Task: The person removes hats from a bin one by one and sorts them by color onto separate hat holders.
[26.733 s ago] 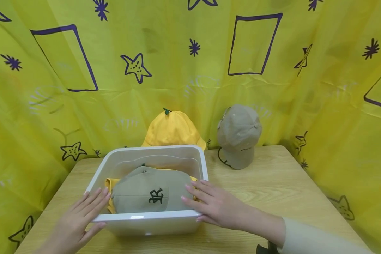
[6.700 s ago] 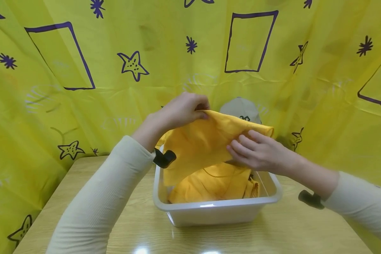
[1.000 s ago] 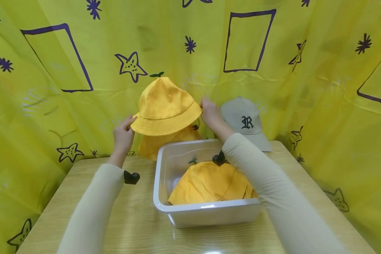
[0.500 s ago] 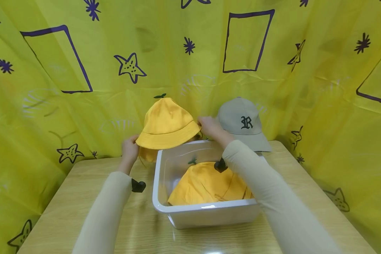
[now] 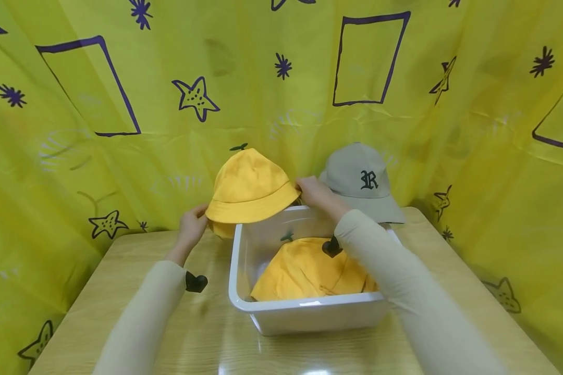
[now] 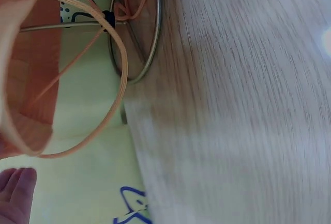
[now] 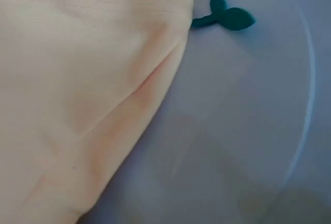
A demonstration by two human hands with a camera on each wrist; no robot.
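A yellow bucket hat (image 5: 251, 187) with a green sprout on top sits at the back of the table, over a second yellow hat (image 5: 222, 230) that is mostly hidden. My left hand (image 5: 192, 227) pinches the left edge of its brim; fingertips (image 6: 23, 182) show beside the brim in the left wrist view. At the brim's right edge, my right hand (image 5: 318, 194) holds on, its fingers curled. An orange cord (image 6: 121, 79) loops from the hat, near a metal wire stand (image 6: 156, 38). The right hand is outside the right wrist view.
A white bin (image 5: 319, 315) stands in front, holding a yellow hat (image 5: 305, 265) with a green sprout (image 7: 235, 19). A grey-beige cap (image 5: 356, 169) with a black letter R is at the back right. A yellow patterned curtain (image 5: 244, 52) surrounds the wooden table (image 5: 136, 281).
Over the last second both hands lowered the bucket hat onto the hat behind the bin. Much earlier, the bin stood further left with an R cap on top inside.
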